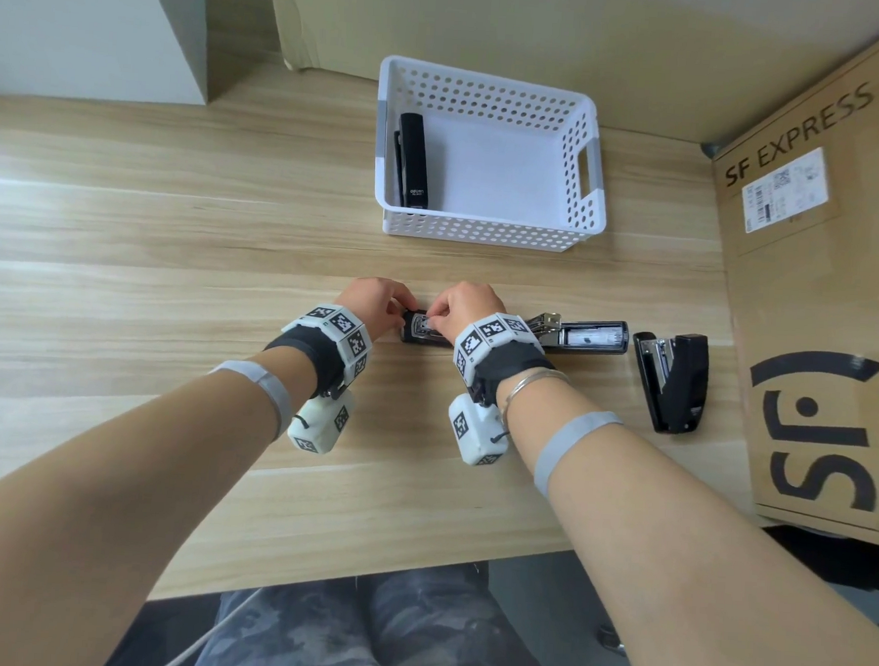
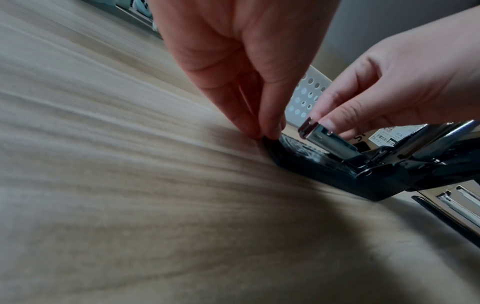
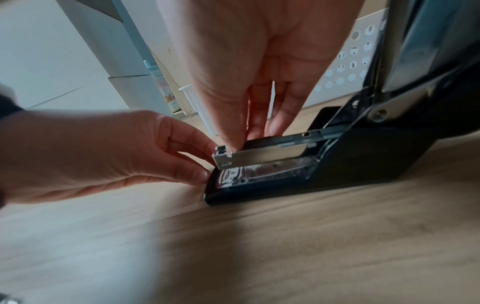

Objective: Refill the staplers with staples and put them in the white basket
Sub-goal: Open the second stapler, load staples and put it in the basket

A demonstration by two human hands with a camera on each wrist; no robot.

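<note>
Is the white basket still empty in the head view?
No: one closed black stapler already lies inside the white basket, along its left wall.

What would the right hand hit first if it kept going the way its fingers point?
Probably the open stapler's metal staple channel: the right hand's fingertips already point down onto its front end.
</note>
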